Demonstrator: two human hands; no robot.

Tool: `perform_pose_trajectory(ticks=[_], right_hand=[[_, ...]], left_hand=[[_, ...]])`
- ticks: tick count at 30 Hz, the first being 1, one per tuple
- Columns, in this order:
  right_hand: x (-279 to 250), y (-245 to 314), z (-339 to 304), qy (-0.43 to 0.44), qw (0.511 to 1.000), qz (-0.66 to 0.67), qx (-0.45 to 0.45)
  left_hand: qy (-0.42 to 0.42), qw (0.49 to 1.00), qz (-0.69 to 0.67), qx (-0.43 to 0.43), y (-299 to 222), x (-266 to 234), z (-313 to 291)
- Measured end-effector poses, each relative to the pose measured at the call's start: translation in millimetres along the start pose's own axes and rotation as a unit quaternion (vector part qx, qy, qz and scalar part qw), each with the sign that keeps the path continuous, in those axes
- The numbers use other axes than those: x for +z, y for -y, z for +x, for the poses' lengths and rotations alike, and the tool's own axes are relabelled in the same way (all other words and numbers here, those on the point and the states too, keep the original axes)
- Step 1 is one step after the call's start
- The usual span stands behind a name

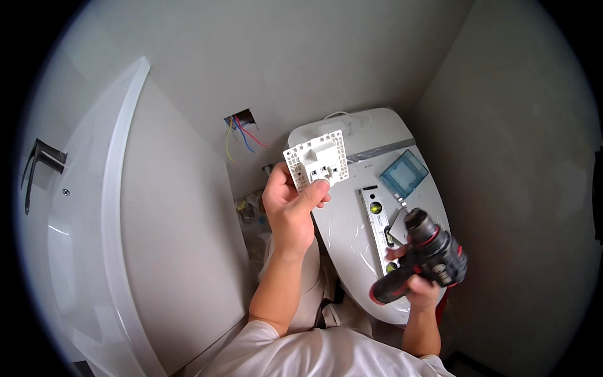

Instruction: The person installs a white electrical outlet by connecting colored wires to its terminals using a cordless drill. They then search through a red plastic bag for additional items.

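Note:
My left hand [295, 204] pinches a white wall socket plate [320, 154], its back with the terminal holes turned toward me. In my right hand [419, 290] is a black and red cordless drill [436, 251], its chuck and bit pointing up and away, slightly blurred. Beyond the socket plate, loose yellow, blue and red wires [242, 135] hang from a square wall box [240, 118]. Under the drill, a spirit level [377, 220] lies on the closed toilet lid [345, 232]. The drill partly covers a small flat white piece [398, 226] beside the level.
A clear blue splash cover box [404, 174] lies on the lid near its right edge. To the left stands a white basin or tub [81, 251] with a dark tap [45, 164]. Several small items in a bag [248, 210] sit on the floor by the toilet. Grey walls close in on the right.

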State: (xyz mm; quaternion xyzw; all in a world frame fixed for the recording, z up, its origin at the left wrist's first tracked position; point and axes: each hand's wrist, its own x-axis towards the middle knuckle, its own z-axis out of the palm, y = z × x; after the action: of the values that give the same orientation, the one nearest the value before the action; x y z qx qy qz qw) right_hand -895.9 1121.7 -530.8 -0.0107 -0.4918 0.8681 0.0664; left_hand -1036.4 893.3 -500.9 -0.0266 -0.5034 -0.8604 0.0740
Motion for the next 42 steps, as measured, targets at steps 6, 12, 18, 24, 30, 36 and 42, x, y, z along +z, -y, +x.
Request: perform_pose_trajectory(ticks=[6, 12, 18, 24, 30, 36, 42], right_hand=[[7, -15, 3, 0.073, 0.987, -0.112, 0.085], [2, -32, 3, 0.063, 0.949, -0.305, -0.042], [35, -18, 1, 0.036, 0.973, -0.227, 0.004], [27, -9, -20, 0.031, 0.986, -0.164, 0.015], [24, -6, -35, 0.058, 0.992, -0.097, 0.064], [-6, -14, -54, 0.091, 0.99, -0.012, 0.104], [-25, -27, -61, 0.096, 0.988, -0.004, 0.119]], left_hand=[[0.0, 0.999, -0.012, 0.048, -19, 13, 22], [0.083, 0.996, -0.037, 0.012, -25, 20, 14], [0.117, 0.992, -0.042, 0.002, -31, 24, -14], [0.146, 0.989, -0.028, 0.008, -29, 46, -37], [0.139, 0.987, 0.028, 0.07, -22, 46, -65], [0.17, 0.979, 0.059, 0.094, -3, 50, -88], [0.16, 0.983, 0.039, 0.075, 3, 61, -100]])
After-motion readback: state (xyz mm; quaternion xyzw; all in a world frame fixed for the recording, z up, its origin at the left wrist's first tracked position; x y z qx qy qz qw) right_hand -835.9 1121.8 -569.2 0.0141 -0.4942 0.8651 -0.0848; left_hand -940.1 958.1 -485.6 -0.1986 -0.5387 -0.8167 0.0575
